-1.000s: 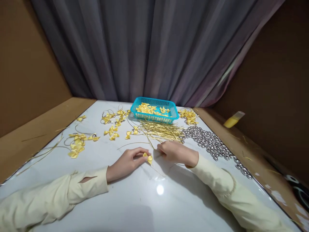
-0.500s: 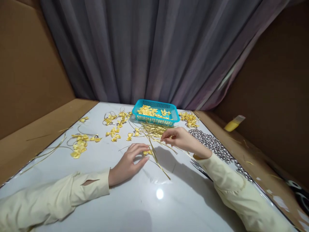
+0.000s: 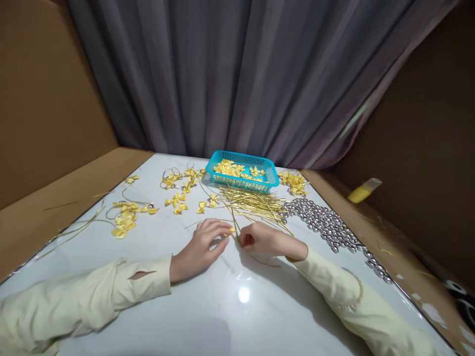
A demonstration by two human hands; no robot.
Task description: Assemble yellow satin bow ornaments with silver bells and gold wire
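Note:
My left hand (image 3: 202,249) rests low over the white table, its thumb and fingers closed around a small yellow ribbon bow (image 3: 231,231). Just to the right, my right hand (image 3: 267,240) is closed in a pinch on a thin gold cord (image 3: 265,263), whose end sticks out below the fingers. The fingertips of both hands are close together, and the exact grip of the right one is partly hidden. Behind them lies a pile of gold cords (image 3: 256,202), with a few strands reaching toward my fingers.
A turquoise basket (image 3: 274,179) of yellow bows stands at the back. Bows with cord loops (image 3: 124,217) lie at left, more bows (image 3: 295,183) at back right. Silver beads (image 3: 330,225) spread along the right side. A yellow-filled tube (image 3: 364,191) is beyond the right edge.
My right hand has come down and left from the gold cord pile to beside my left hand. The cord end below it has swung right. The pointed metal tool near my right forearm is out of sight.

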